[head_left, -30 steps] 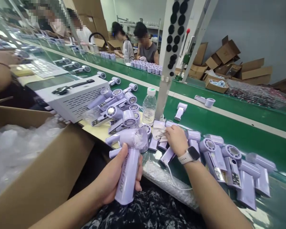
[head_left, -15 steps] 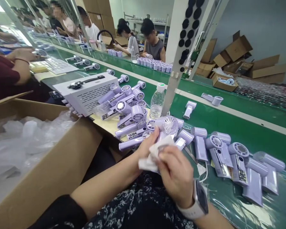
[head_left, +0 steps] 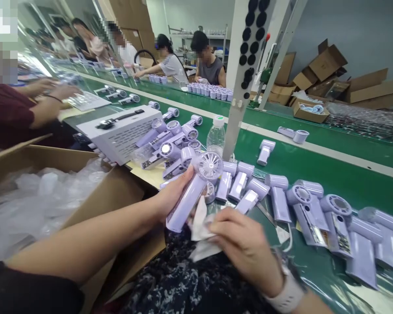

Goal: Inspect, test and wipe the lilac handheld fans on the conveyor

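Observation:
My left hand (head_left: pixel 175 189) is wrapped round a lilac handheld fan (head_left: pixel 188 203), its round slotted head tilted up and away from me. Its fingers are partly hidden behind the handle. Pinched in my right hand (head_left: pixel 239 240) is a crumpled white cloth or tissue (head_left: pixel 203 222), just right of the handle's lower end; whether it touches the fan I cannot tell. Past my hands lies a pile of similar fans (head_left: pixel 170 135), some with bare circuit parts showing. More lilac fans (head_left: pixel 278 200) stand in a row on the right.
A clear bottle (head_left: pixel 216 135) stands beside a metal post (head_left: pixel 237 109). On the left are a cardboard box (head_left: pixel 94 205) of plastic bags and a white vented case (head_left: pixel 124 131). A green conveyor (head_left: pixel 330 168) runs across, with co-workers beyond and a person's arms at far left.
The fan in my left hand has come nearer and turned, so its whole handle shows. My right hand with the white cloth has moved lower, away from the fan's head.

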`<state>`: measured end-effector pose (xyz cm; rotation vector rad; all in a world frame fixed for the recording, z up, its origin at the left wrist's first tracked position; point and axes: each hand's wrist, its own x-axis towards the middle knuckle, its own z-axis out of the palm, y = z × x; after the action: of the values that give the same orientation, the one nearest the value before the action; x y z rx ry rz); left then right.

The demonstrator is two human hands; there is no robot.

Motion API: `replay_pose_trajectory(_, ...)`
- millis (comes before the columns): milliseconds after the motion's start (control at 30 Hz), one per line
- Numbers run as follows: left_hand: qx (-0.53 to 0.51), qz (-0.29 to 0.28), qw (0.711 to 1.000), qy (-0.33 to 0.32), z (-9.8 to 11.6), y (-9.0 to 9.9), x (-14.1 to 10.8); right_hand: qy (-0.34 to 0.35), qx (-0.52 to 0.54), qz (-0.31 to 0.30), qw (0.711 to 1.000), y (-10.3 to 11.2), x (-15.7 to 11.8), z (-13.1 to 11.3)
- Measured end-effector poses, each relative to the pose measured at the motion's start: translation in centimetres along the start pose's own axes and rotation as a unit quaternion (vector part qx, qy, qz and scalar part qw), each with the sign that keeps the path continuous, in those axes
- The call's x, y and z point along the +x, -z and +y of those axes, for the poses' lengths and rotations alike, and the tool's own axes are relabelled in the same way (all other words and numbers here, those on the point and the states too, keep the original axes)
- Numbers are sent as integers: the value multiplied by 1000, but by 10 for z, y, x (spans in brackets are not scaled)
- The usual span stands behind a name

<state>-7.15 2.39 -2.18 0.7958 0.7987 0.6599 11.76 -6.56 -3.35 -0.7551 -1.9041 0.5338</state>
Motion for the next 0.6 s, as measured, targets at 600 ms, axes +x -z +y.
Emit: replay_pose_trajectory(600,479,-170,822,-258,-36,-46,4,-434,-123,205,869,123,-71,22)
